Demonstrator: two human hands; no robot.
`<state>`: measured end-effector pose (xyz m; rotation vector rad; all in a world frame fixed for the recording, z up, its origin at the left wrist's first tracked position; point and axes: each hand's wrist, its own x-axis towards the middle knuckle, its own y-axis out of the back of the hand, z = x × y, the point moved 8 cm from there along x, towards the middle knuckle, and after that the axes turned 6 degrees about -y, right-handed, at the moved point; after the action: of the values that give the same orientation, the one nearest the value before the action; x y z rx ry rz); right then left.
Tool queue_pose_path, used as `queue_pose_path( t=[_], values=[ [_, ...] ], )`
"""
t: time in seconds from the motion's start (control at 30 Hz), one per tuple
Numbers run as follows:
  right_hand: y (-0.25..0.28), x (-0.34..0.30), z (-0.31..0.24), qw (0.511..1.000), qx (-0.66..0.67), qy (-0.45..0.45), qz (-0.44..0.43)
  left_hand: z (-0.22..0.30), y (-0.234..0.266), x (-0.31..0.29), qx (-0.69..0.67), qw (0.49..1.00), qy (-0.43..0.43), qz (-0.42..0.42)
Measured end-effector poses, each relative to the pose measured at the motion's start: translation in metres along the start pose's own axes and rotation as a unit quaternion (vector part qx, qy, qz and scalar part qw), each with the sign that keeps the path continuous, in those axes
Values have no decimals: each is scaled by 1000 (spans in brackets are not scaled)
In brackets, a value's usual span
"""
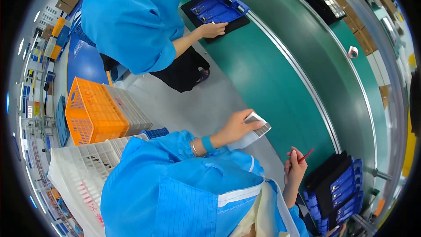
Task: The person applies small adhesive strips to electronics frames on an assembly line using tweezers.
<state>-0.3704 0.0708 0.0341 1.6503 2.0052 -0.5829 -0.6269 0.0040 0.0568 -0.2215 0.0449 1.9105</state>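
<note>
My left hand (237, 128), with a teal band and a bracelet at its wrist, is closed on a small white-edged pad with grey strips (263, 127), like a stack of label sheets. A thin pale sheet hangs below that hand. My right hand (294, 166), over the edge of the green workbench (280, 105), pinches a thin red pointed stick (308, 154); its kind is not clear. Right of this hand, black mats and blue plastic trays (335, 188) with small metal parts lie stacked.
At the upper left a co-worker in blue (131, 22) handles a blue tray (221, 6) on a black mat. Orange crates (94, 118) and pale crates stand on my left. Beyond the bench runs a green conveyor (333, 74); black mats (320, 2) and a tape roll (353, 52) lie past it.
</note>
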Motion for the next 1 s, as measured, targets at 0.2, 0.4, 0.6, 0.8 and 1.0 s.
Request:
queue_pose_path(
  t=[0.2,0.4,0.6,0.8,1.0],
  values=[
    [-33,96,25,988,84,-98,-88,-54,48,30,-51,984,118,120],
    [-188,189,7,943,172,-157,-238,-102,144,45,-79,951,138,266],
    [-390,325,14,919,227,-202,-253,-110,256,145,11,929,-2,370],
    [-458,326,8,962,184,-182,-84,-98,349,217,-60,908,-37,412],
    [-457,367,1,988,-148,33,-9,-107,352,269,-195,920,1,340]
  ],
)
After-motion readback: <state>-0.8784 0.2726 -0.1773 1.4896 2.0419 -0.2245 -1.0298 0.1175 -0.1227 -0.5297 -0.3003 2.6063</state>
